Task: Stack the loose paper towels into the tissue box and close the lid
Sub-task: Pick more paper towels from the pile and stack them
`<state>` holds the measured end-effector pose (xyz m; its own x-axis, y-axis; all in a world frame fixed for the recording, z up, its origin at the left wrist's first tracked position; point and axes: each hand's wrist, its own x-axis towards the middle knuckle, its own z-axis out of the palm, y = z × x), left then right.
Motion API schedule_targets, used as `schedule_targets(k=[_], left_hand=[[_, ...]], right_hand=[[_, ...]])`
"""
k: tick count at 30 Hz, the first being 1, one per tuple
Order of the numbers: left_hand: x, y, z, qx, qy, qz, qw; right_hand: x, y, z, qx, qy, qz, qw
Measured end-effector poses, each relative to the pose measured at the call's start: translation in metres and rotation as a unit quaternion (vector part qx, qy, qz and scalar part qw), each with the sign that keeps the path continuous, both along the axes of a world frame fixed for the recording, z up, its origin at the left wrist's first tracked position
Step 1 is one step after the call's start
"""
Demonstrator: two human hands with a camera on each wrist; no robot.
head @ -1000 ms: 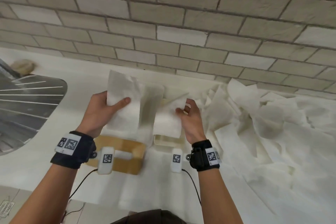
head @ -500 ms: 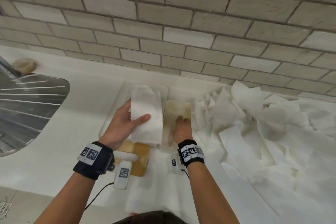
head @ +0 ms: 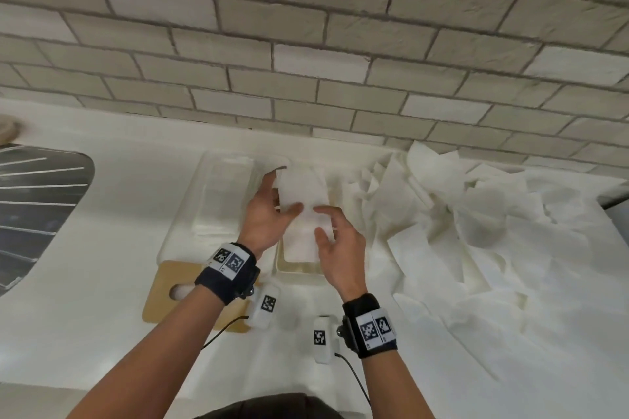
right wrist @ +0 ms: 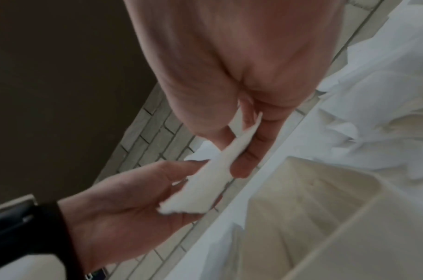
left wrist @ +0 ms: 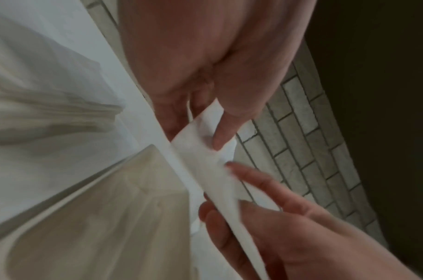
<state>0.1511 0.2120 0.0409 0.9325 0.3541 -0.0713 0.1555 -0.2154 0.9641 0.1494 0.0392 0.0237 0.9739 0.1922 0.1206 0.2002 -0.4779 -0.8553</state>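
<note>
Above tissue box [head: 295, 267] on bench [head: 102, 248]: held folded paper towel [head: 303, 211], left hand [head: 265, 218] and right hand [head: 340, 245] grips both pinched on it.

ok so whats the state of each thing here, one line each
folded white paper towel: held over the box by both hands
cream plastic tissue box: open, lid off
tan wooden lid with oval slot: flat on the counter, left of the box
loose white paper towels: heaped right of the box
left hand: grips the towel
right hand: pinches the towel
</note>
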Motion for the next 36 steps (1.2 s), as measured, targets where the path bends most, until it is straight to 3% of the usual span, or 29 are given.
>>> schedule_targets(k=[3,7,11,13,17,19,23,26,29,32,36], left_hand=[[0.004,0.005,-0.027,0.132,0.048,0.018,0.99],[-0.003,0.004,-0.054,0.266,0.107,-0.084,0.954],[-0.006,-0.004,-0.06,0.311,0.16,-0.117,0.93],[-0.008,-0.009,-0.059,0.314,0.171,-0.109,0.928],[-0.02,-0.024,-0.044,0.322,0.145,-0.047,0.934],[-0.029,-0.044,-0.028,0.326,0.089,-0.028,0.941],[-0.04,-0.107,-0.001,0.293,-0.041,-0.064,0.953],[-0.027,-0.158,-0.012,0.254,-0.004,-0.147,0.956],[-0.006,-0.2,-0.031,0.248,0.064,-0.216,0.942],[0.018,-0.235,-0.042,0.258,0.099,-0.226,0.934],[0.06,-0.293,-0.045,0.211,0.161,-0.214,0.94]], right_hand=[[0.014,0.011,-0.026,-0.104,0.059,-0.006,0.993],[0.018,0.031,-0.038,-0.236,0.155,0.039,0.958],[0.02,0.037,-0.033,-0.32,0.156,0.098,0.929],[0.017,0.028,-0.02,-0.317,0.136,0.116,0.931],[0.022,-0.04,0.013,-0.194,0.032,0.035,0.98],[0.037,-0.094,0.008,-0.178,0.021,-0.027,0.984],[0.071,-0.193,-0.035,-0.294,0.118,-0.105,0.943],[0.078,-0.23,-0.065,-0.358,0.181,-0.068,0.914],[0.078,-0.249,-0.069,-0.279,0.131,-0.059,0.949],[0.07,-0.272,-0.034,-0.117,0.058,-0.134,0.982],[0.058,-0.324,0.02,0.075,0.018,-0.236,0.969]])
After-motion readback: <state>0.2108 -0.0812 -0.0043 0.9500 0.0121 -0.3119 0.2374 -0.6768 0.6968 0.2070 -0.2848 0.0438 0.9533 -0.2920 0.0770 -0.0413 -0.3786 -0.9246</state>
